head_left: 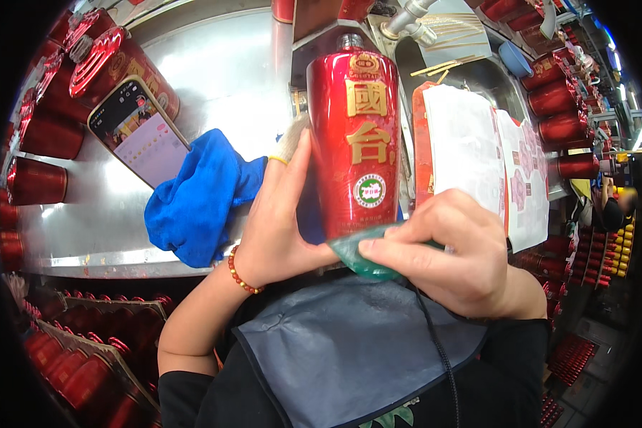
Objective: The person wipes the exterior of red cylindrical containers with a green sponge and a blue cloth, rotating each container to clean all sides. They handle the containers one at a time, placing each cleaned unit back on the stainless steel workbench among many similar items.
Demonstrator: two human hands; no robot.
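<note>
A glossy red bottle (pixel 353 143) with raised gold characters, a round green-and-white emblem and a capless grey neck lies before me, its base toward me. Along its left side stretch the fingers of my left hand (pixel 274 221), one in a pale cloth finger cover (pixel 289 143) with a yellow band; the thumb reaches across below the base. This hand holds the bottle, though its far fingers are hidden. Between thumb and fingers, my right hand (pixel 453 250) pinches a flat, translucent green piece (pixel 367 255) against the bottle's lower end.
Left of the bottle, a blue cloth (pixel 200 200) lies on the metal table (pixel 228 64) by a lit phone (pixel 139 132) leaning on a red container (pixel 114 68). Printed white sheets (pixel 467 150) lie right, below thin gold strips (pixel 453 32). Several red bottles crowd both sides.
</note>
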